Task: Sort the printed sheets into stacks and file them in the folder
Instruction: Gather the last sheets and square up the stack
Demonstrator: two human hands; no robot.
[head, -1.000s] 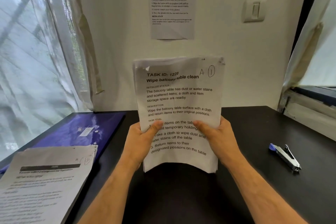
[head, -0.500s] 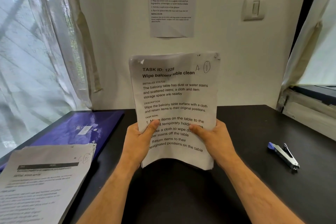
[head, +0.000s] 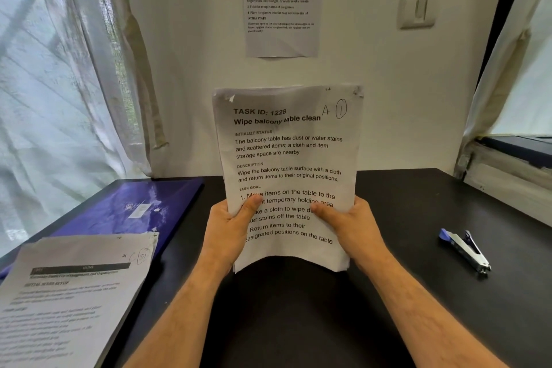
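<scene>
I hold a bundle of printed sheets (head: pixel 286 158) upright above the black table (head: pixel 403 218); its front page reads "Wipe balcony table clean" and is marked "A 1". My left hand (head: pixel 230 230) grips its lower left edge, thumb on the front. My right hand (head: pixel 349 227) grips the lower right edge the same way. The bundle's bottom edge arches up in the middle. A second stack of printed sheets (head: pixel 74 293) lies flat at the near left, partly on a blue folder (head: pixel 125 209) that lies closed.
A stapler with a blue end (head: pixel 464 249) lies on the table at the right. A printed page (head: pixel 282 3) hangs on the wall ahead, a light switch (head: pixel 418 9) beside it. Curtains hang at the left (head: pixel 74 69) and right (head: pixel 513 54).
The bundle and both hands have shifted slightly lower and left in view; the grip is the same.
</scene>
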